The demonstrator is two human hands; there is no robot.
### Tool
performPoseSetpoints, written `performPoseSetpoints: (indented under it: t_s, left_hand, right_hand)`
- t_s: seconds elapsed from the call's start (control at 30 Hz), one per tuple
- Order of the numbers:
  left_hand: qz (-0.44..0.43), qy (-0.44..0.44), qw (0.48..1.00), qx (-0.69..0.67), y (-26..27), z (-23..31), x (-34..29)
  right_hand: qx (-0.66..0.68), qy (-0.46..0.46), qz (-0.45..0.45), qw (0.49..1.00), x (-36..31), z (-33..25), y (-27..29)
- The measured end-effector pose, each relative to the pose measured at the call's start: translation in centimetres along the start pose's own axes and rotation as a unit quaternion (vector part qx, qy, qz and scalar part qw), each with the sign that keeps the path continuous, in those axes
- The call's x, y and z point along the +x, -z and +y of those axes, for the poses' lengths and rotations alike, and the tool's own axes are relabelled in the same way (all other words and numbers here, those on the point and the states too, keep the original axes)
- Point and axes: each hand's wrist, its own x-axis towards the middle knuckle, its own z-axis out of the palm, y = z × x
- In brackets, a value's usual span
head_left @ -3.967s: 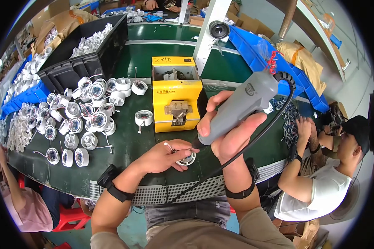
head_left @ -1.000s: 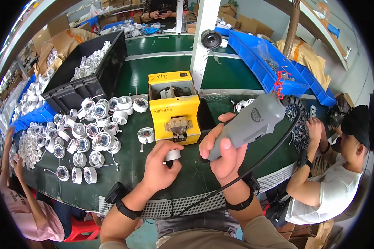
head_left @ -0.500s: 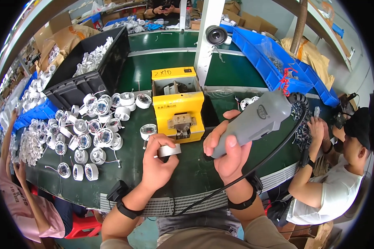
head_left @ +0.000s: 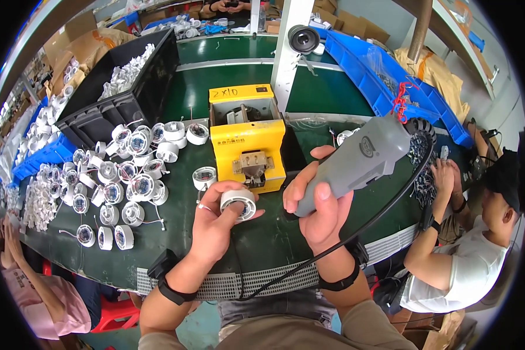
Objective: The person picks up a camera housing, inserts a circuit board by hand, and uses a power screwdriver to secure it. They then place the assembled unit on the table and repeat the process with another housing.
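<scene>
In front of the yellow machine, the black cable crosses the right wrist; a wide swing of that arm could draw it taut and drag the tool off line. The right hand, beyond the machine's right front corner, has its fingers wrapped round the grey electric driver. The driver's tip is hidden behind the hand, so a misjudged approach might scratch the work or jab the other thumb. Just in front of the machine, the left hand pinches a white round part, its fingers spread only to the part's width, with the thumb over the hollow face. That hold looks liable to let the part roll under a hard push, and the short lead beside the knuckles could snag. A lone part, close to the machine's left side, could be nudged if those knuckles drift; the heap of parts farther left seems loosely stacked.

Against half a second ago, the driver sits in the same grasp, while the left hand has tipped the part from edge-on to show its hollow face. Farther off, the lone part stays left of the machine
</scene>
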Motion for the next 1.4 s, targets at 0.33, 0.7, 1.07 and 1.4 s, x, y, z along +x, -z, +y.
performPoseSetpoints:
  t_s: [0.33,0.7,1.07,1.4]
  left_hand:
    - [-0.039,0.072,0.996,-0.039,-0.3,0.6,0.2]
    - [0.027,0.112,0.992,0.051,-0.5,-0.3,0.5]
    - [0.031,0.172,0.980,0.091,0.4,-1.1,0.7]
    - [0.040,0.181,0.979,0.089,0.6,-1.4,0.8]
  right_hand:
    - [0.001,0.001,-0.006,1.000,-0.1,-0.2,-0.2]
    - [-0.001,0.076,-0.060,0.995,-0.2,-0.4,-2.1]
    - [-0.023,0.046,-0.079,0.996,-0.3,2.1,-3.4]
    - [-0.033,0.047,-0.081,0.995,-0.4,2.9,-3.4]
